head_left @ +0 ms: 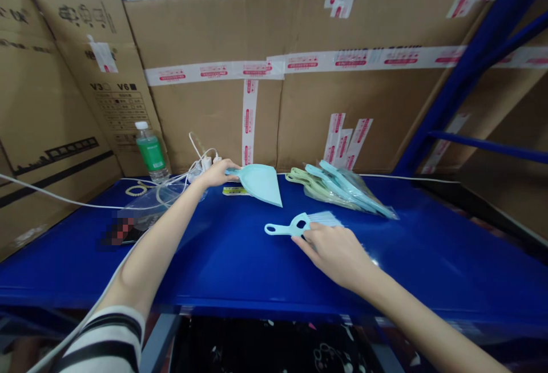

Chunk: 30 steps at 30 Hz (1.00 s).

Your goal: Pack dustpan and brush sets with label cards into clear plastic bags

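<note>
My left hand (216, 174) reaches far over the blue shelf (222, 259) and grips the handle of a small light-blue dustpan (261, 183), whose wide mouth points toward me. My right hand (334, 250) lies closer in, fingers curled on a small light-blue brush (295, 226). The brush's looped handle points left and its pale bristles stick out behind the hand. A small yellow-green label (234, 191) lies under the dustpan's near edge.
A pile of bagged blue and green dustpan sets (338, 189) lies at the back right. A green-labelled bottle (150, 153), clear bags (160, 199) and white cables (199, 159) sit back left. Taped cardboard walls (299, 99) enclose the shelf; a blue upright (466, 71) stands right.
</note>
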Each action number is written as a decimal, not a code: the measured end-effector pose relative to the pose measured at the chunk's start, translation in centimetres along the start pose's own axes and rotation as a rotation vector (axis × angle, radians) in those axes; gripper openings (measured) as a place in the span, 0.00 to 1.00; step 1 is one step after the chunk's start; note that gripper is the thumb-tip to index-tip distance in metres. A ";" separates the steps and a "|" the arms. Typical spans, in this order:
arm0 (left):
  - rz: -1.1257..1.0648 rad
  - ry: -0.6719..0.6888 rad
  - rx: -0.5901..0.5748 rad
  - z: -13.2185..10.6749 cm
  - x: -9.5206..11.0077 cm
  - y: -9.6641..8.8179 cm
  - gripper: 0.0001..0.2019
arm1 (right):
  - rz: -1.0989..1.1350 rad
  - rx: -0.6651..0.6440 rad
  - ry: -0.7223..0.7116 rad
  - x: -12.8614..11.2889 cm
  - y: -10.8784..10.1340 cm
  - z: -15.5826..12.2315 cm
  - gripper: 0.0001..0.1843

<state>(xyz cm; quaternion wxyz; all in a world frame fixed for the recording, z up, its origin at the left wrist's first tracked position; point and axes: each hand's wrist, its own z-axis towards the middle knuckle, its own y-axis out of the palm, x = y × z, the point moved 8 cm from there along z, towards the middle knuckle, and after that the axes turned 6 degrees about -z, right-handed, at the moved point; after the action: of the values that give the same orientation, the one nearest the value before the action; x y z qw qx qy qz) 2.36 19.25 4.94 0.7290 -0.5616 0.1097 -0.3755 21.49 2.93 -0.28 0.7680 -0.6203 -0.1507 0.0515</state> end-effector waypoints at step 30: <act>0.521 -0.017 -0.054 3.0 2.8 4.4 0.18 | -0.028 0.359 0.244 10.3 -1.0 7.2 0.28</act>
<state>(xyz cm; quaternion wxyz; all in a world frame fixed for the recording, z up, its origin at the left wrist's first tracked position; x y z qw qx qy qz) 7.94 19.95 2.77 0.7869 -0.5368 0.2545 -0.1670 29.05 12.17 3.71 0.8794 -0.4730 -0.0538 -0.0086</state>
